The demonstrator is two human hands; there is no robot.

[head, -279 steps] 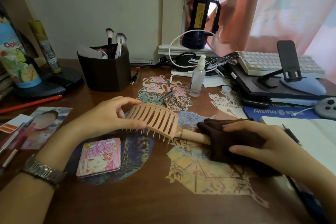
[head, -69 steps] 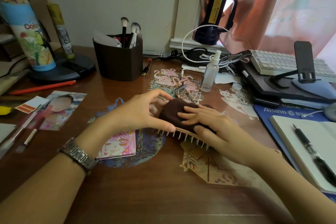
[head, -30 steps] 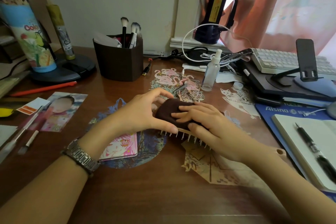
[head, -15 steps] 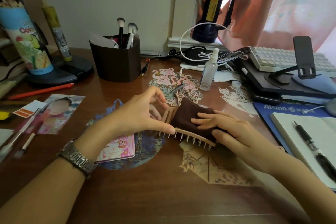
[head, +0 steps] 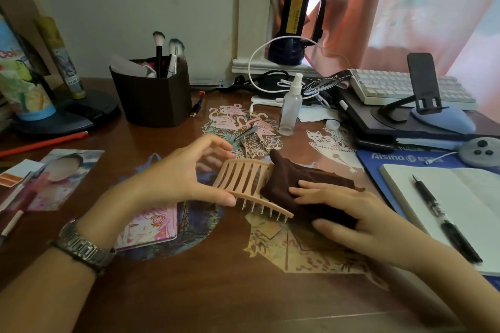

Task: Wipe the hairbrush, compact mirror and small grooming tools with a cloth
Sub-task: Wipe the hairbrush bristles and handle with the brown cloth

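A peach vented hairbrush lies bristles-down at the middle of the desk. My left hand pinches its head from the left, thumb on the near edge. My right hand presses a dark brown cloth over the right part of the brush and its handle, which is hidden. A pink compact mirror lies flat under my left wrist, partly covered. Small metal grooming tools lie just beyond the brush on a flamingo cutout.
A brown holder with makeup brushes stands at the back. A clear spray bottle is behind the tools. An open notebook with a pen lies at the right; keyboard, phone stand and cables sit behind. A photo lies at the left.
My right hand has slid the cloth rightward along the brush toward the handle, uncovering the vented head. My left hand keeps its hold on the head.
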